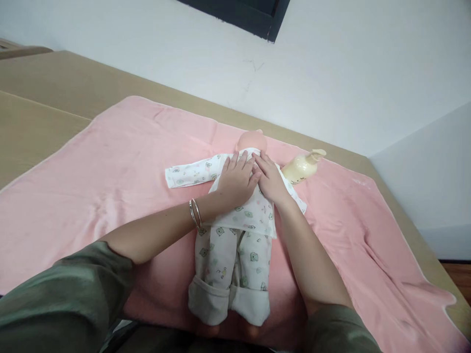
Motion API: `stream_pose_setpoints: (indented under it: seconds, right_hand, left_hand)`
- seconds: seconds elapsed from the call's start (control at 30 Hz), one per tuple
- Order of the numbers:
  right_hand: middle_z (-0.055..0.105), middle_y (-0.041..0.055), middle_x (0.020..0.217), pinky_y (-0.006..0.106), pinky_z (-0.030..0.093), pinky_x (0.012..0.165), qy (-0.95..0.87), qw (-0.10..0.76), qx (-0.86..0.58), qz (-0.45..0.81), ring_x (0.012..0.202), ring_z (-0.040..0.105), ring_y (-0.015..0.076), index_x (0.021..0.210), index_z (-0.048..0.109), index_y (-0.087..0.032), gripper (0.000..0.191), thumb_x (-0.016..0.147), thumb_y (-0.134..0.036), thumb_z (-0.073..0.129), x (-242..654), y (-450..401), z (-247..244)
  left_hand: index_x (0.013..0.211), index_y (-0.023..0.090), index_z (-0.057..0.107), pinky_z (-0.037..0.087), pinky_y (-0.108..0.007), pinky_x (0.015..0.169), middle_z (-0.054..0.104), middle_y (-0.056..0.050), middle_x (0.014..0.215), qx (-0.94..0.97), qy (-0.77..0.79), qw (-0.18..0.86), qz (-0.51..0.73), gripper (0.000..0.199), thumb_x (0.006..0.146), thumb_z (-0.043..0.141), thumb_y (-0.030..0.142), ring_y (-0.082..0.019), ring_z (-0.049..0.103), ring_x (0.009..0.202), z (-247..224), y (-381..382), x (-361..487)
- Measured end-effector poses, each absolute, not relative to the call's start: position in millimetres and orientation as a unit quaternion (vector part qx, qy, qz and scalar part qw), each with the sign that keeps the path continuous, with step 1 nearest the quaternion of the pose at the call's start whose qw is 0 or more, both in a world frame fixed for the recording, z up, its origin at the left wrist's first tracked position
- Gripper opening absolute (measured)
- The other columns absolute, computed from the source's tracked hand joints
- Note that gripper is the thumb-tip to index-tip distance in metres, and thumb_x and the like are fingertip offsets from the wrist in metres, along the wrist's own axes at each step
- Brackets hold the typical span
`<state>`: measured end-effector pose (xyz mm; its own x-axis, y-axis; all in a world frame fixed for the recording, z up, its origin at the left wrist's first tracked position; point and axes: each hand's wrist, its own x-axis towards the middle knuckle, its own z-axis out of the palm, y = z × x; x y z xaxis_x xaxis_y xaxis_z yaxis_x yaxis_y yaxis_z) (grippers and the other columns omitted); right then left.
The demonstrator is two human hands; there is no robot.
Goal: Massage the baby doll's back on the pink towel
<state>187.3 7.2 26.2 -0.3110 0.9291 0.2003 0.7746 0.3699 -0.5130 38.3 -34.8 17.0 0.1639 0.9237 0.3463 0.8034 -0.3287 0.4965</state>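
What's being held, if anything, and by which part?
Nothing looks held: the left hand and right hand lie flat, fingers extended, on the upper part of the printed shirt on the doll.

An indoor baby-care spot, whether home or training room I cannot tell: a pink blanket (128, 152) spreads over a wooden surface (47, 90), a dressed doll (253, 213) lies on it, a pump bottle (300, 169) is near the far edge, a white wall (349, 73) runs behind that edge, and brown floor (457, 277) shows beyond the right edge
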Motion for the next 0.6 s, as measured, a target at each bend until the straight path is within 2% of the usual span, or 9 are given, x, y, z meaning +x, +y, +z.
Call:
stream_pose_setpoints:
  seconds: [0.1,0.23,0.3,0.37,0.43,0.5,0.6]
  right_hand:
    - [0.041,0.0137,0.169,0.058,0.027,0.13,-0.787,0.228,-0.558,0.134,0.16,0.033,0.03,0.158,0.048,-0.019,0.058,0.107,-0.043,0.032,185.0,5.3,27.9]
    - [0.042,0.0218,0.166,0.063,0.027,0.129,-0.793,0.152,-0.588,0.052,0.158,0.035,0.0373,0.158,0.044,-0.008,0.059,0.104,-0.027,0.032,158.0,-24.8,35.9]
    - [0.037,0.0211,0.169,0.066,0.025,0.129,-0.813,0.127,-0.567,0.028,0.16,0.029,0.0417,0.158,0.045,-0.008,0.06,0.101,-0.025,0.039,143.5,-42.1,38.2]
    - [0.034,0.0165,0.171,0.07,0.022,0.128,-0.83,0.124,-0.543,0.019,0.161,0.023,0.044,0.157,0.048,-0.013,0.06,0.098,-0.024,0.042,135.3,-51.5,38.6]
    - [0.035,0.0111,0.172,0.072,0.02,0.128,-0.832,0.132,-0.538,0.034,0.162,0.021,0.0432,0.154,0.053,-0.018,0.057,0.098,-0.023,0.041,136.5,-49.0,37.9]
    - [0.034,0.0083,0.172,0.07,0.021,0.129,-0.822,0.145,-0.546,0.071,0.162,0.023,0.04,0.152,0.056,-0.021,0.055,0.1,-0.025,0.038,146.5,-36.2,36.3]
    - [0.033,0.0106,0.173,0.064,0.024,0.13,-0.801,0.189,-0.557,0.114,0.162,0.027,0.0343,0.156,0.05,-0.02,0.057,0.104,-0.032,0.033,168.7,-10.5,32.0]
  left_hand:
    - [0.15,0.012,0.053,0.023,-0.059,0.131,0.042,-0.016,0.168,0.754,0.571,0.108,0.306,0.054,0.108,0.031,0.038,-0.036,0.033,0.158,16.6,-31.8,36.5]
    - [0.144,0.017,0.06,0.027,-0.059,0.13,0.053,-0.012,0.16,0.732,0.569,0.159,0.339,0.053,0.108,0.024,0.033,-0.031,0.042,0.153,12.4,-8.2,23.8]
    - [0.133,0.02,0.067,0.031,-0.054,0.129,0.061,-0.009,0.153,0.719,0.559,0.193,0.365,0.053,0.107,0.022,0.031,-0.026,0.049,0.148,9.3,6.2,14.9]
    - [0.127,0.019,0.07,0.034,-0.048,0.128,0.065,-0.009,0.149,0.713,0.548,0.214,0.383,0.054,0.106,0.022,0.03,-0.023,0.052,0.146,6.6,15.7,8.3]
    - [0.128,0.016,0.069,0.034,-0.047,0.128,0.063,-0.011,0.151,0.716,0.548,0.205,0.381,0.055,0.106,0.02,0.028,-0.023,0.05,0.148,5.2,16.6,6.7]
    - [0.137,0.014,0.065,0.03,-0.052,0.129,0.059,-0.014,0.154,0.734,0.549,0.169,0.362,0.055,0.107,0.021,0.029,-0.027,0.047,0.149,5.6,8.8,10.8]
    - [0.148,0.018,0.056,0.027,-0.062,0.127,0.054,-0.014,0.159,0.768,0.54,0.111,0.326,0.052,0.107,0.03,0.034,-0.034,0.043,0.151,9.5,-11.3,22.8]
